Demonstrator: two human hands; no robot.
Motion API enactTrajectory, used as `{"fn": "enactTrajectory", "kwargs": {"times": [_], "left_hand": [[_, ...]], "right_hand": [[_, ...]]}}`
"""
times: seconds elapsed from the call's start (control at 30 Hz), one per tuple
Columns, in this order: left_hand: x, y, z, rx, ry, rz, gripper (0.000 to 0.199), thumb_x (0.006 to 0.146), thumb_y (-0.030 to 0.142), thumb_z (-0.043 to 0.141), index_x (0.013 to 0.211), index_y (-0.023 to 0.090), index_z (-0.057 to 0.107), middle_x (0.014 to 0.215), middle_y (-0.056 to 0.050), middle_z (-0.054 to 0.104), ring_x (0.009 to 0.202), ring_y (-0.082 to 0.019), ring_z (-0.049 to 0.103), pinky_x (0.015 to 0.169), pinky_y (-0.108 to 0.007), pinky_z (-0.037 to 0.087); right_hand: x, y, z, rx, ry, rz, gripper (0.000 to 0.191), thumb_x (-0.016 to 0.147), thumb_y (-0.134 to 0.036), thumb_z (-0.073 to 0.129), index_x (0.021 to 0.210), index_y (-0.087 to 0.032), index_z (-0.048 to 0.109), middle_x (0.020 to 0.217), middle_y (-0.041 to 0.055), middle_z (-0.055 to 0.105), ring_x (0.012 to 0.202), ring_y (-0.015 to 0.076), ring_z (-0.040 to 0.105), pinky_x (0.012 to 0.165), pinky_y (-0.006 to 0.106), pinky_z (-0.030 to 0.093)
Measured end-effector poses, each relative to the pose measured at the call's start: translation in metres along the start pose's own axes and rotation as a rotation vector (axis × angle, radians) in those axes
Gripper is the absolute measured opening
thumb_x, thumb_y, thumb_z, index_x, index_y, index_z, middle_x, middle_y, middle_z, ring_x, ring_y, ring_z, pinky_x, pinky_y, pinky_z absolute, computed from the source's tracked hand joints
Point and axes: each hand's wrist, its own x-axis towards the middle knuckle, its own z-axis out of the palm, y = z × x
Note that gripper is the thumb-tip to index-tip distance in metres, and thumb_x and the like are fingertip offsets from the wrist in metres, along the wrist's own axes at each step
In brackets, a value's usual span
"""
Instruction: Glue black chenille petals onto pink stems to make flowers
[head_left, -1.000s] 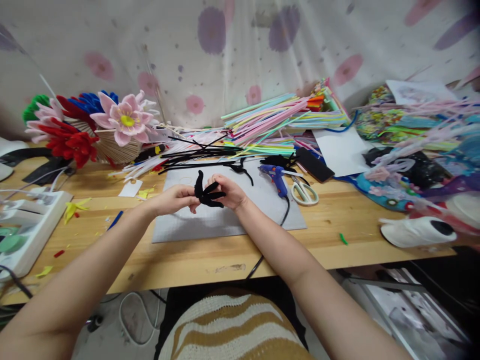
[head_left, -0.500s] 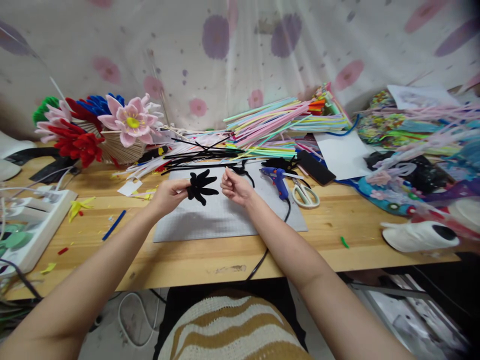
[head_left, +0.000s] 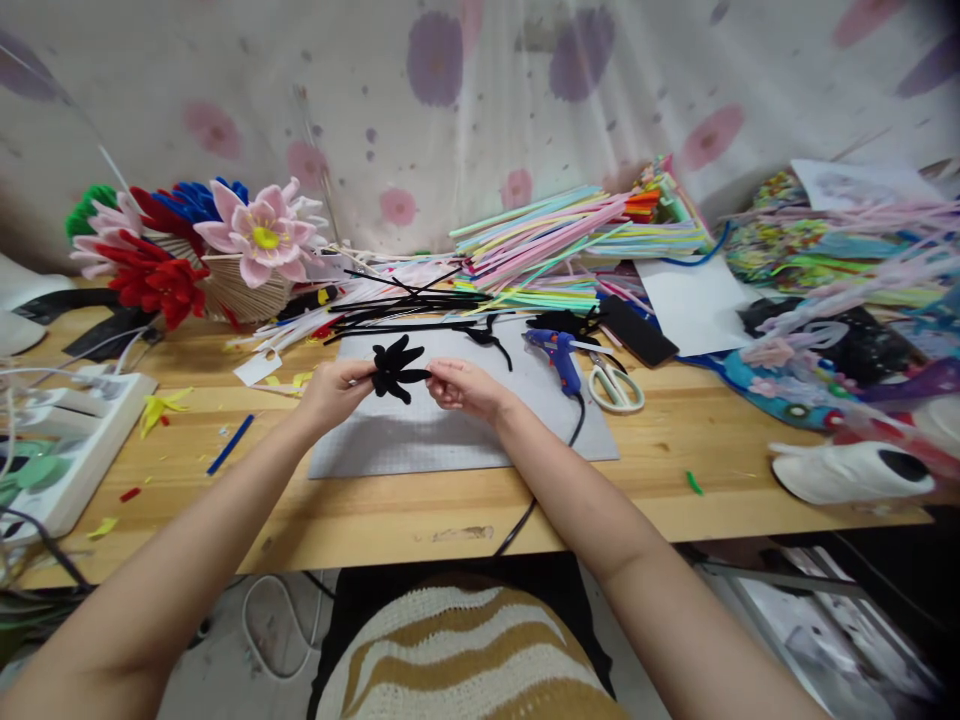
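Observation:
A black fuzzy flower shape (head_left: 394, 370) with several petals is held up above the grey mat (head_left: 375, 455). My left hand (head_left: 335, 388) pinches it at its left side. The fingertips of my right hand (head_left: 459, 385) are closed on the tip of the petal that points right. Behind the hands lie black pipe cleaners (head_left: 405, 325). A blue glue gun (head_left: 556, 358) rests at the mat's right side, next to white-handled scissors (head_left: 616, 388).
Finished fuzzy flowers (head_left: 262, 238) stand at the back left, above a white power strip (head_left: 97, 450). Coloured pipe cleaners (head_left: 540, 240) are piled at the back. A dark phone (head_left: 639, 332) and a white spool (head_left: 851, 472) are to the right. The glue gun's cord (head_left: 525, 525) crosses the front edge.
My right hand has moved left to the flower shape and now grips a petal tip, where before it was apart from it. The view has shifted slightly.

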Motion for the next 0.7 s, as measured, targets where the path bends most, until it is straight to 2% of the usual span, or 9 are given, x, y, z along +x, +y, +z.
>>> {"fn": "enactTrajectory", "kwargs": {"times": [0.2, 0.3, 0.4, 0.53, 0.7], "left_hand": [[-0.002, -0.003, 0.004, -0.027, 0.007, -0.024, 0.025, 0.072, 0.032, 0.054, 0.08, 0.018, 0.072, 0.07, -0.002, 0.07, 0.064, -0.014, 0.06, 0.057, -0.021, 0.041], [-0.001, -0.004, 0.005, -0.024, 0.005, -0.03, 0.025, 0.072, 0.032, 0.054, 0.08, 0.018, 0.072, 0.07, -0.002, 0.07, 0.063, -0.014, 0.06, 0.056, -0.021, 0.04], [0.0, -0.006, 0.006, -0.006, -0.013, -0.002, 0.023, 0.072, 0.029, 0.052, 0.079, 0.018, 0.072, 0.07, -0.003, 0.07, 0.062, -0.015, 0.061, 0.057, -0.021, 0.041], [0.002, -0.006, 0.008, -0.011, -0.022, 0.036, 0.023, 0.073, 0.026, 0.051, 0.079, 0.019, 0.072, 0.074, -0.004, 0.071, 0.067, -0.015, 0.063, 0.061, -0.022, 0.043], [0.002, -0.006, 0.007, -0.026, -0.011, 0.003, 0.024, 0.073, 0.028, 0.052, 0.079, 0.017, 0.072, 0.077, -0.006, 0.071, 0.07, -0.016, 0.064, 0.065, -0.023, 0.044]], "right_hand": [[-0.001, 0.001, -0.001, -0.077, -0.044, -0.016, 0.032, 0.071, -0.044, 0.063, 0.068, -0.015, 0.05, 0.05, -0.006, 0.043, 0.041, 0.0025, 0.03, 0.038, 0.016, 0.018], [0.001, 0.0, -0.002, -0.078, -0.061, -0.03, 0.031, 0.068, -0.04, 0.067, 0.065, -0.015, 0.049, 0.05, -0.0065, 0.042, 0.041, 0.0018, 0.028, 0.039, 0.016, 0.017], [0.004, 0.001, -0.002, -0.009, -0.063, -0.034, 0.029, 0.066, -0.035, 0.069, 0.064, -0.015, 0.047, 0.052, -0.0061, 0.044, 0.042, 0.0014, 0.026, 0.039, 0.015, 0.015], [0.01, 0.007, 0.001, 0.119, 0.008, -0.082, 0.028, 0.067, -0.028, 0.067, 0.06, -0.015, 0.043, 0.054, -0.0054, 0.046, 0.041, 0.0011, 0.024, 0.038, 0.015, 0.015], [0.015, 0.01, 0.001, 0.198, 0.03, -0.124, 0.028, 0.072, -0.026, 0.064, 0.06, -0.015, 0.041, 0.052, -0.0059, 0.042, 0.042, 0.0017, 0.023, 0.037, 0.014, 0.017]]}}
